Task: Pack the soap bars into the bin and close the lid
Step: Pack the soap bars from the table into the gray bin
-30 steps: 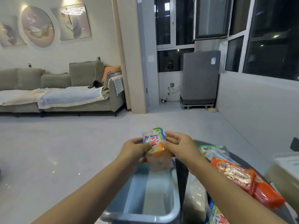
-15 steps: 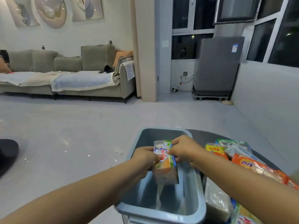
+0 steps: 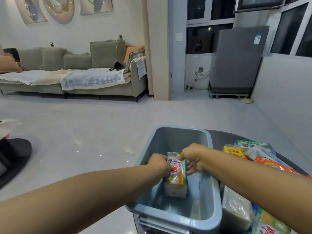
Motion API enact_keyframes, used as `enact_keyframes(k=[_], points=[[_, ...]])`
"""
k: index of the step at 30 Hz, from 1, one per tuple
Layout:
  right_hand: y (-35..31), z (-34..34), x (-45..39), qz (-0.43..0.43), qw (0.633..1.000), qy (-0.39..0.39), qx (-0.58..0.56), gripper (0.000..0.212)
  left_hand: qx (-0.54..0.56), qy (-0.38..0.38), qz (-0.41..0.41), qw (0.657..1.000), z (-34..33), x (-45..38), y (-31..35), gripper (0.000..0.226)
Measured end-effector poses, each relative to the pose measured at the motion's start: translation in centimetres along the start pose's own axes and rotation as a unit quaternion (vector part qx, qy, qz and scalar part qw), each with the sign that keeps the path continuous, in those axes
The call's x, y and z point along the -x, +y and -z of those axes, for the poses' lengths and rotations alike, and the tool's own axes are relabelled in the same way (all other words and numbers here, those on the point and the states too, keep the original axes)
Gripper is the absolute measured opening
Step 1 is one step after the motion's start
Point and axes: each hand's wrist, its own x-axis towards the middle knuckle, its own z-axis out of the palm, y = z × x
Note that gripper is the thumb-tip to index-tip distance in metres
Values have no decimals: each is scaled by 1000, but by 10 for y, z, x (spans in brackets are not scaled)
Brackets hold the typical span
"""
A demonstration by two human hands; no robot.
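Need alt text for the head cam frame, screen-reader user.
Both hands, left hand and right hand, grip a wrapped soap pack upright inside an open grey-blue bin. More soap packs lie on the dark table to the right; a sofa stands behind.

Both forearms reach forward into the blue-grey plastic bin (image 3: 179,218); left hand (image 3: 159,163) and right hand (image 3: 192,155) pinch the wrapped soap bar (image 3: 176,176) inside it.

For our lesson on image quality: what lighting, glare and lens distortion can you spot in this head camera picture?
Head view: dim indoor light, night-dark windows; small glare specks on the glossy floor; wide-angle bending at the edges stretches the forearms; both hands, left hand and right hand, and the soap pack over the bin look fairly sharp.
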Motion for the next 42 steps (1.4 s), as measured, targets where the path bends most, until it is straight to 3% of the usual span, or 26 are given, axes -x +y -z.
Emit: enact_keyframes(k=[5,6,8,11,13,15,17,19,30,38,42], points=[[9,2,18,110,993,45,11,13,-12,-25,-1,1000,-2,4,-1,30],[14,3,23,151,985,68,50,24,-16,-30,-3,999,-2,5,-1,31],[26,5,34,249,953,119,126,41,-23,-43,-9,999,-4,8,0,30],[49,10,47,380,877,225,192,47,-33,-64,-2,997,-5,13,0,27],[62,16,46,375,840,292,261,57,-47,-83,13,995,-4,17,1,28],[70,19,42,313,867,299,249,72,-51,-95,24,994,-5,18,5,28],[70,19,42,272,926,226,133,81,-46,-96,31,994,-7,18,9,31],[72,19,39,272,945,174,42,81,-45,-95,29,994,-12,17,11,31],[75,38,37,252,952,163,54,75,4,-89,19,996,-47,7,24,37],[74,44,37,276,948,148,49,74,23,-92,31,995,-48,10,32,29],[81,46,41,284,948,144,11,67,21,-75,-32,996,-47,21,41,36]])
